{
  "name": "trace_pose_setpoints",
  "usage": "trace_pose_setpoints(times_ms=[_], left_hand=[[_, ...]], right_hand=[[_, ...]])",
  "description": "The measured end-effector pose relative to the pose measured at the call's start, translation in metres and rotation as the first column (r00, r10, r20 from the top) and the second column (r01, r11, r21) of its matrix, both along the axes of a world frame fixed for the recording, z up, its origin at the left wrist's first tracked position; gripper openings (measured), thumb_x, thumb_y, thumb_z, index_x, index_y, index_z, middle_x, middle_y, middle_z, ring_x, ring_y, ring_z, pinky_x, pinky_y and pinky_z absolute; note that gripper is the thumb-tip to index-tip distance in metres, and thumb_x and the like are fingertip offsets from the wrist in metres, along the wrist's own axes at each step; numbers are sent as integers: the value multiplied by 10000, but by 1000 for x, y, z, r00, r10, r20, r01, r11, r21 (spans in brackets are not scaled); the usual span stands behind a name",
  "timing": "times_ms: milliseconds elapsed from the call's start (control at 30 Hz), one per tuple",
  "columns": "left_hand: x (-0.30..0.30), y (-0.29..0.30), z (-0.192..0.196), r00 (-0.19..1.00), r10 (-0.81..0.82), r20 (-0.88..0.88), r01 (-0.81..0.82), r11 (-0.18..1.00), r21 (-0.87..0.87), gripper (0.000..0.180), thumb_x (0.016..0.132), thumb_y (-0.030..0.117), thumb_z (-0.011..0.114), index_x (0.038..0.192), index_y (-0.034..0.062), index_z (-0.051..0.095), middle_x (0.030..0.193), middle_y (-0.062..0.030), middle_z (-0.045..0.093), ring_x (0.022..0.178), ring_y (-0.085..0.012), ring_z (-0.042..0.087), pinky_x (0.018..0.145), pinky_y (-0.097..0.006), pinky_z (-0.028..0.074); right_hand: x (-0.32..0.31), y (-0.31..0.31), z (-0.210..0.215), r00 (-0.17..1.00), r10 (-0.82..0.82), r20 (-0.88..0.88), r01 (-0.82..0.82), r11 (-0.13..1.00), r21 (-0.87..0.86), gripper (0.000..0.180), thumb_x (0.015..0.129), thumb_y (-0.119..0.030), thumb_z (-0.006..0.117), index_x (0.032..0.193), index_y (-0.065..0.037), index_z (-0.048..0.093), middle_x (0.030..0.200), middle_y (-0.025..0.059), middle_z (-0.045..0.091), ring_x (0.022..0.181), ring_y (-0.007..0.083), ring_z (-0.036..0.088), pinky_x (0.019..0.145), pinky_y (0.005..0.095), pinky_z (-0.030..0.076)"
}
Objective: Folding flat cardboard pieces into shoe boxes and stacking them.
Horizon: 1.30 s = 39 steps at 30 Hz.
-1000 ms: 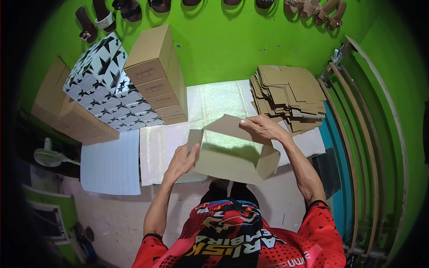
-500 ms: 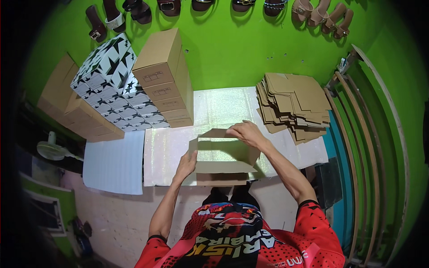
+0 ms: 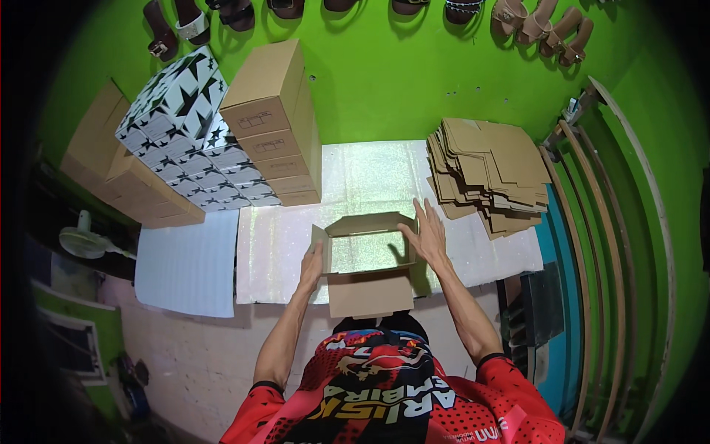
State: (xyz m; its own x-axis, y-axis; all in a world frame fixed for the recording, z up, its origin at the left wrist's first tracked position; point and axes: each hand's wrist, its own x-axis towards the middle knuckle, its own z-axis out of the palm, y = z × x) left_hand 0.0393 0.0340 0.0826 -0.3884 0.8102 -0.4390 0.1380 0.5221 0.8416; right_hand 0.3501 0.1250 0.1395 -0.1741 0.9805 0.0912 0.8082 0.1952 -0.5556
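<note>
A brown cardboard box (image 3: 370, 294) stands unfolded at the front of the table. The shiny table cover shows through its middle, so no bottom is seen there. Its near panel hangs down over the table's front edge. My left hand (image 3: 311, 265) is closed at the left side of the box, holding that wall; some of its fingers are hidden. Fingers spread, my right hand (image 3: 430, 240) is open beside the right wall, its thumb close to the far right corner.
Flattened cardboard boxes (image 3: 510, 155) are piled at the back right. Brown boxes (image 3: 259, 118) and star-patterned boxes (image 3: 177, 111) are stacked at the back left. Sandals (image 3: 510, 18) hang on the green wall. A wooden rack (image 3: 592, 222) stands on the right, a fan (image 3: 83, 240) on the left.
The right hand has let go of the far right corner and spread its fingers, moving slightly right. The near flap has swung down toward me. The left hand stays at the left wall.
</note>
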Motion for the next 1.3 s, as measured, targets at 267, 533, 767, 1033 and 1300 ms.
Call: trace_pose_setpoints(times_ms=[267, 533, 767, 1033, 1300], left_hand=[[-22, 3, -38, 963, 231, 137, -227, 973, -49, 759, 983, 417, 727, 1471, -92, 446, 1171, -242, 692, 941, -323, 713, 678, -401, 580], [-38, 2, -74, 835, -63, -547, 286, 898, 334, 432, 1011, 294, 649, 1426, 174, 671, 1639, -257, 401, 1562, -461, 274, 1249, -641, 192], [-37, 9, -16, 504, -342, -793, 706, 692, 151, 624, 985, 347, 642, 1579, 221, 500, 1716, -152, 308, 1599, -390, 222, 1257, -686, 45], [-36, 0, -37, 437, -407, -802, 697, 717, 16, 633, 1022, 235, 517, 1641, 258, 387, 1711, -121, 323, 1578, -377, 282, 1255, -697, 59], [-28, -7, -38, 450, -426, -785, 653, 756, -36, 632, 1068, 273, 496, 1670, 230, 307, 1737, -135, 248, 1593, -362, 249, 1245, -707, 94]], right_hand=[[69, -22, -82, 956, -218, -198, 164, 952, -257, 744, 1095, -512, 428, 1705, -210, 127, 1233, 384, 652, 1191, 539, 625, 1033, 516, 481], [37, -33, -101, 948, -195, 251, 195, 980, 27, 517, 1074, -407, 487, 1487, -111, 580, 1622, 291, 375, 1493, 523, 323, 1211, 693, 210], [20, -21, -2, 934, 280, -222, -346, 861, -374, 580, 986, -514, 670, 1360, -72, 686, 1236, 208, 727, 1069, 345, 715, 953, 435, 548], [-5, -110, -47, 625, 648, 436, -667, 733, -134, 596, 1060, -439, 539, 1609, -242, 420, 1679, 84, 388, 1471, 361, 454, 1217, 669, 270], [-19, -120, -65, 876, 439, 201, -449, 893, 5, 615, 1024, -543, 569, 1523, -185, 547, 1420, 107, 568, 1329, 332, 504, 1172, 562, 291]])
